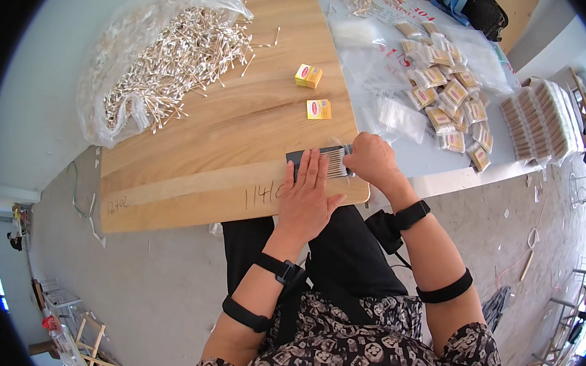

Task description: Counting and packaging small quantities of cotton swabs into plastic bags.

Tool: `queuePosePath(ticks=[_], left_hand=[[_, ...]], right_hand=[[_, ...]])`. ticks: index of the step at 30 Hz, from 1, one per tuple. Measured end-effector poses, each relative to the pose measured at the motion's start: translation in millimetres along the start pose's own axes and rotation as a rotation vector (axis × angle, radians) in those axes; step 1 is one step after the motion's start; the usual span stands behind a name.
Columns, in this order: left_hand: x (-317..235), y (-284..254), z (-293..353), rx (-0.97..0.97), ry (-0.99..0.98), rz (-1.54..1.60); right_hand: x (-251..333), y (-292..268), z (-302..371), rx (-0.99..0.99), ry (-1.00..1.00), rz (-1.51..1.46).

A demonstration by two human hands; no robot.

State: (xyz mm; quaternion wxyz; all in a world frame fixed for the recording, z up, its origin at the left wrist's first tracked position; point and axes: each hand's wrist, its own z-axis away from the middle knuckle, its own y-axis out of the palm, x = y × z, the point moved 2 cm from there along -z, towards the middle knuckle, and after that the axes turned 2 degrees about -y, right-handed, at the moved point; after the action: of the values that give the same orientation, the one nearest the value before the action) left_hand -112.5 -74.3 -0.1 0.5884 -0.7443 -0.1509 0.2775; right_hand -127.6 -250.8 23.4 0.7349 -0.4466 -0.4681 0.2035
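A black tray [295, 158] lies near the front right corner of the wooden board, with a row of cotton swabs [336, 163] side by side in it. My left hand [307, 196] rests flat over its left part, fingers stretched out and covering some of the swabs. At the tray's right end my right hand [372, 160] is closed; its fingers hide what they grip, and a bit of clear film shows beside them. Beyond the tray lie a yellow printed card [319, 109] and a small stack of similar cards [308, 75].
A big clear bag [97, 92] spills loose cotton swabs [178, 64] at the board's far left. On the grey table to the right are empty clear bags [400, 119], a heap of filled swab packets [451, 96] and stacked packs [539, 120]. The wooden board's [169, 187] front edge is above my legs.
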Motion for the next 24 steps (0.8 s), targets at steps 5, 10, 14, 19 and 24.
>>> queuePosePath(ticks=[5,10,14,19,24], left_hand=[[-9.3,8.5,-7.3,-0.027,-0.008,0.023],[-22.6,14.5,-19.2,-0.042,0.02,0.066],[-22.9,9.2,-20.4,-0.014,-0.004,0.119],[-13.5,5.7,-13.2,-0.013,-0.138,0.047],[-14.0,2.9,-12.9,0.069,-0.207,-0.029]], right_hand=[[8.9,1.9,5.6,-0.053,-0.033,0.008],[0.5,4.7,11.7,-0.053,-0.101,-0.004],[-37.9,8.9,23.1,-0.645,-0.069,-0.311],[-77.0,37.6,38.3,-0.399,0.451,-1.255],[-60.2,51.2,36.9,-0.191,0.525,-1.734]])
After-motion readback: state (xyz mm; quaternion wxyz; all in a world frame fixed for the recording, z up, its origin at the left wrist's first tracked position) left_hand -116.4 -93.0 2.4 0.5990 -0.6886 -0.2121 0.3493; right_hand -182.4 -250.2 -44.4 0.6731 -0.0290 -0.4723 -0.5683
